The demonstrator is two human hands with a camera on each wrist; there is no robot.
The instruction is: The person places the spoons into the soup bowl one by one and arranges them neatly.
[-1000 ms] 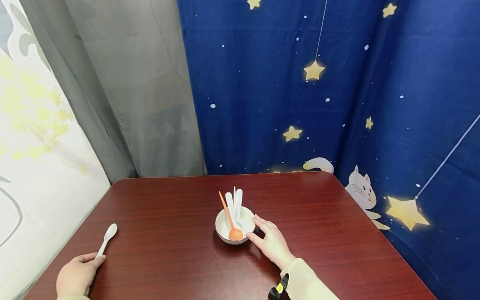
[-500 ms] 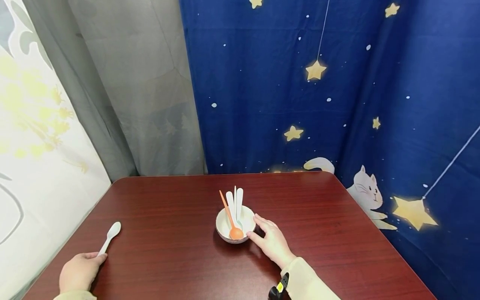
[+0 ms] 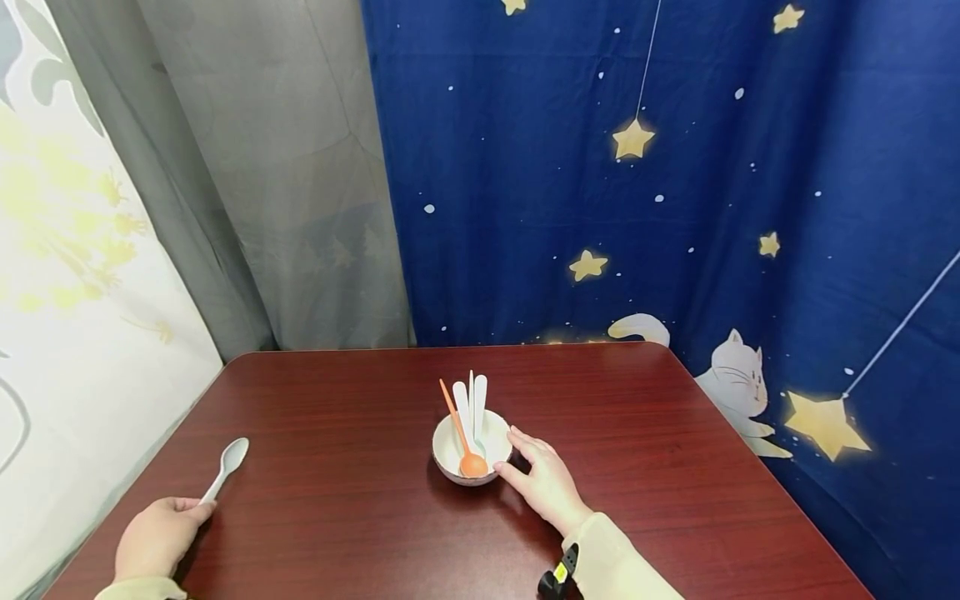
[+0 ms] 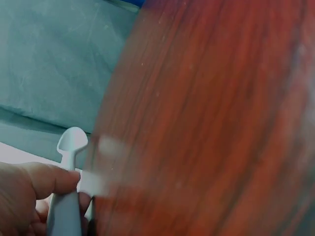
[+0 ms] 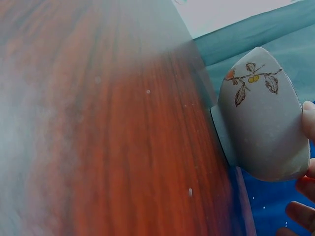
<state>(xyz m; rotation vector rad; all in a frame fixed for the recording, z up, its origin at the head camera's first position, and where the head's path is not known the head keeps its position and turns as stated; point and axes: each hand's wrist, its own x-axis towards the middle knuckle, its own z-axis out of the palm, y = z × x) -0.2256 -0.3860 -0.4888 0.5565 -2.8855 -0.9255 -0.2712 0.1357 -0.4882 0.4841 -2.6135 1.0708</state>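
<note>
In the head view my left hand (image 3: 156,540) pinches a white spoon (image 3: 223,472) by its handle, above the table's left side. Its bowl end points away from me; the left wrist view shows the spoon's grey-white handle (image 4: 65,214) between thumb and fingers. A white bowl (image 3: 444,446) stands near the table's middle. My right hand (image 3: 546,483) holds its right rim with thumb and index finger. An orange spoon (image 3: 471,463) and several white utensils (image 3: 480,400) lean inside, handles up. The right wrist view shows the bowl's leaf-patterned outside (image 5: 266,123).
The dark red wooden table (image 3: 337,517) fills the lower head view. Behind it hang a grey curtain (image 3: 300,208) and a blue star-patterned curtain (image 3: 525,167). A white patterned cloth (image 3: 67,375) hangs at the left. A black wrist strap (image 3: 558,575) is on the right sleeve.
The spoon in my left hand has moved slightly right and away from me, its bowl end tilting rightward. My right hand and the bowl keep their place, while the head view shifts slightly.
</note>
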